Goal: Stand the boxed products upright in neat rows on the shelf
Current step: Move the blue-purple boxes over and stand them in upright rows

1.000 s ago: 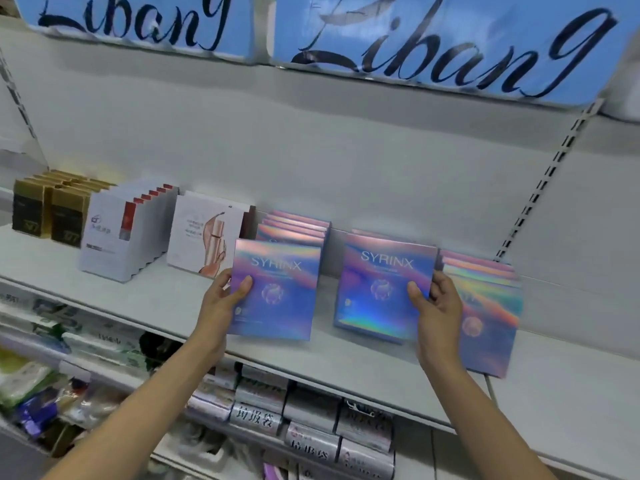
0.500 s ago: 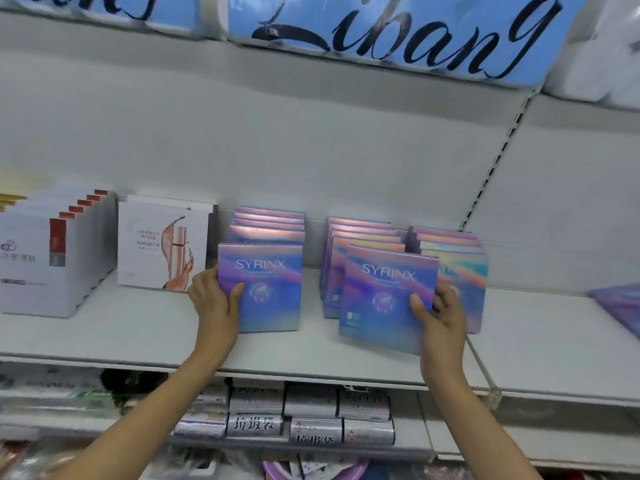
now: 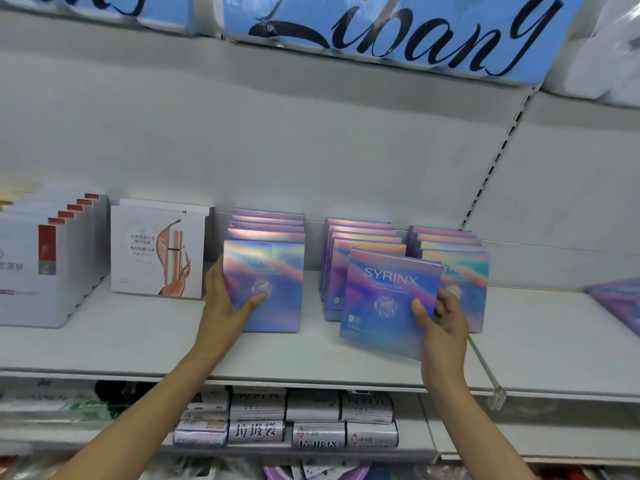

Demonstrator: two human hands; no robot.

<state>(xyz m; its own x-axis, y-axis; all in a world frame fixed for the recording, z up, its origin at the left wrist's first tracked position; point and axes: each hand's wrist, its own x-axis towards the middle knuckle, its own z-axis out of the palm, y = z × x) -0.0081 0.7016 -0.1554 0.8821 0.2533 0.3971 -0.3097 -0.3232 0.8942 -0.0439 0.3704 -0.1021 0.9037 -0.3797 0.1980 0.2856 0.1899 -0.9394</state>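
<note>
Hands reach up from the bottom of the view on bare forearms, each holding a flat, square, iridescent purple-blue carton. Taking the slotted metal upright [image 3: 491, 174] on the back wall as the landmark, the right hand [image 3: 441, 327] sits below it and a little left, thumb pressed on the face of the SYRINX-lettered holographic box [image 3: 384, 299] and fingers curled behind its right edge; that box tilts slightly and stands at the front of the middle row of matching boxes [image 3: 360, 244], overlapping the front of the right-hand row [image 3: 450, 251] nearest the upright. Well left of the upright, the left hand [image 3: 225, 306] grips the lower left corner of the front holographic box of the left row [image 3: 266, 282], thumb across its face, palm along its left edge; this box stands upright on the shelf with more of its kind lined behind it. Farther left stand a white carton printed with a rose-gold bottle [image 3: 159, 251] and a row of white boxes with red tabs [image 3: 52, 258]. All rest on a white metal shelf board [image 3: 138, 344] against a pale grey back panel. Right of the upright, another purple box [image 3: 620, 303] lies at the frame edge. Above hang blue banners with black script [image 3: 398, 32]; on the shelf below lie silvery rolls with Chinese lettering [image 3: 287, 420].
</note>
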